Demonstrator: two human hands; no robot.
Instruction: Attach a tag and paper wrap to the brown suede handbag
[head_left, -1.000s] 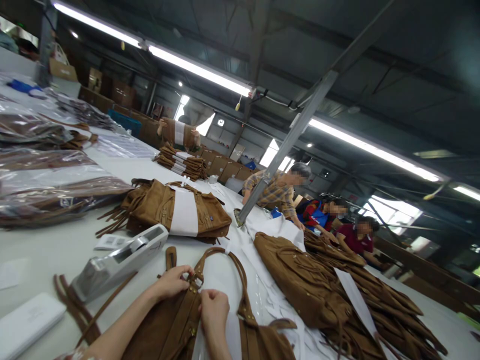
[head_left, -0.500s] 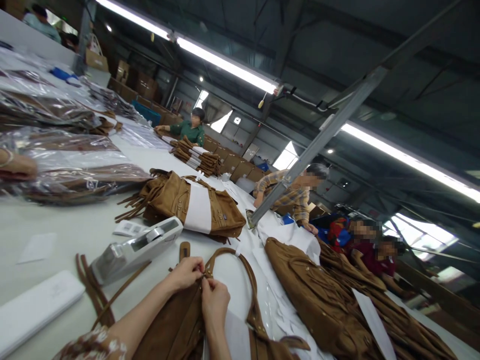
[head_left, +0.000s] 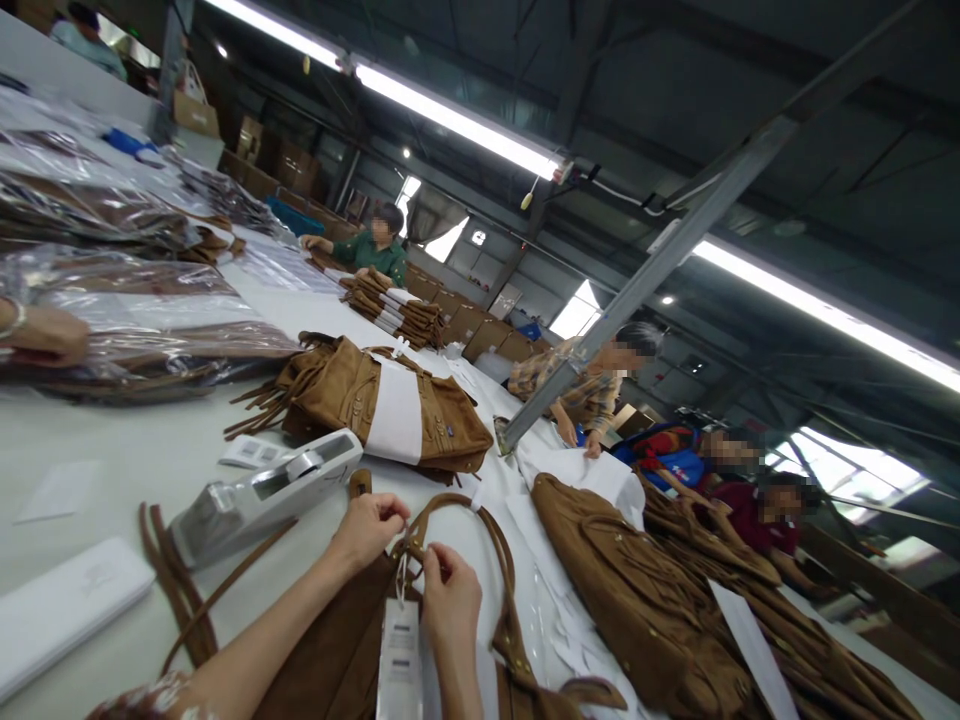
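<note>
A brown suede bag [head_left: 341, 655] lies on the white table [head_left: 135, 460] right in front of me, its curved handle [head_left: 480, 530] arching away. My left hand [head_left: 369, 528] pinches the metal fitting where the handle joins the bag. Just to the right, my right hand [head_left: 450, 598] grips the same spot with closed fingers. A white hang tag [head_left: 399, 655] dangles from that fitting, between my two hands.
A grey tape dispenser [head_left: 262, 492] and a white box [head_left: 64, 612] lie to my left. A finished bag with a white paper band [head_left: 394, 412] sits beyond it, loose brown bags [head_left: 637, 590] to the right. Bagged goods [head_left: 135, 330] lie at left. Several people work across the table.
My right hand has slid slightly down and right, and the white hang tag now hangs in plain sight between my hands. The person in the checked shirt has reached down onto white paper.
</note>
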